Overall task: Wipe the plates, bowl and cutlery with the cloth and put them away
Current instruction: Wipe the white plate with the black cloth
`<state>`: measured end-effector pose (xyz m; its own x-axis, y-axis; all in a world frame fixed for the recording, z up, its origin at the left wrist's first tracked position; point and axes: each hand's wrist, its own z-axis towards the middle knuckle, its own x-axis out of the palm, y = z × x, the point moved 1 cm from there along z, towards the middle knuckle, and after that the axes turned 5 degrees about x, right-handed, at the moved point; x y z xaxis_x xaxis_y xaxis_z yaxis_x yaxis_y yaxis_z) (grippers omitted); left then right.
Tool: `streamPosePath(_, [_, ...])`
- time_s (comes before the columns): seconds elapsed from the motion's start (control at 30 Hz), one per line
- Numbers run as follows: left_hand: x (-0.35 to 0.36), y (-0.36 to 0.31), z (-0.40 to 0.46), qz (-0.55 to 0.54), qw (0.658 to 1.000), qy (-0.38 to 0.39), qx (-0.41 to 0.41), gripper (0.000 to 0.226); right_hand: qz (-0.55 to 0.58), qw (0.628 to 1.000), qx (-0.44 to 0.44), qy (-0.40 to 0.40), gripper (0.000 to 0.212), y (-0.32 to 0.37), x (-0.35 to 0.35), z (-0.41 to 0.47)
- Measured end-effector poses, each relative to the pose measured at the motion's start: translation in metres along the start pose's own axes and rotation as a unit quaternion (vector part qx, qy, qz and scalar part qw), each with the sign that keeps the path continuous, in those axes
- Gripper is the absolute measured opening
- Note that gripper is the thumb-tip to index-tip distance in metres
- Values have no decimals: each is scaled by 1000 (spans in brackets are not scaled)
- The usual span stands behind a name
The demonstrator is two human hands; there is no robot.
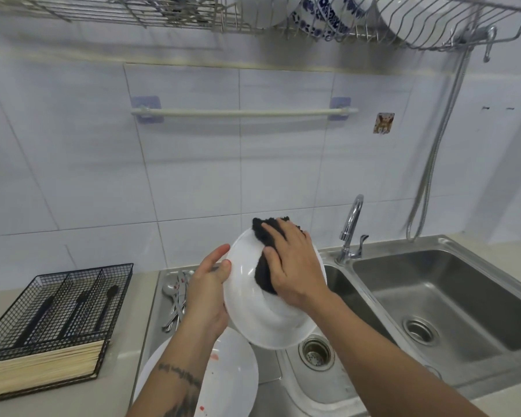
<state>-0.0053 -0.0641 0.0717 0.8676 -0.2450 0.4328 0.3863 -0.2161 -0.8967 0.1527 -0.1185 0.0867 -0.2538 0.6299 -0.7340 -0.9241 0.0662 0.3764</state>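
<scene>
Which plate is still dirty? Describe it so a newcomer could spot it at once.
Start at the steel double sink. On the draining surface to its left, under the left forearm, lies a white plate. Unlike the white plate being wiped with the dark cloth, it has red smears.

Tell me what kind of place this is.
Most likely a home kitchen, at the sink: a steel double sink with a tap, a wire dish rack holding crockery overhead, and a mesh cutlery tray on the counter.
</scene>
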Motion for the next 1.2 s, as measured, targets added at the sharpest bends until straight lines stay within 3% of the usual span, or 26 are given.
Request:
streamPosePath(0.2, [-17, 0, 8, -74, 994, -80, -11, 26, 79, 994, 73, -1, 54, -29, 5, -29])
streamPosePath(0.33, [-13, -8, 11, -122, 990, -72, 2, 32, 151, 982, 115, -5, 58, -21, 21, -67])
streamPosePath(0.5, [4, -4, 7, -126, 991, -25, -30, 35, 39, 998, 45, -17, 57, 10, 24, -88])
streamPosePath(0.57, [11, 0, 2, -111, 993, 12, -42, 35, 4, 1000, 14, 2, 58, 16, 24, -80])
streamPosePath(0.73, [11, 1, -4, -65, 996, 44, -28, 34, 9, 998, 53, 22, 58, 4, 16, -30])
streamPosePath(0.87, [1, -5, -1, -27, 999, 23, -5, 32, 18, 990, 139, 5, 58, -12, 11, -10])
streamPosePath(1.03, [-6, -12, 0, 50, 997, 26, 44, 37, 35, 999, 29, 29, 54, 12, 17, -14])
streamPosePath(1.2, [-17, -18, 6, 195, 970, 51, 138, 46, 66, 995, 62, 50, 53, 2, 16, 0])
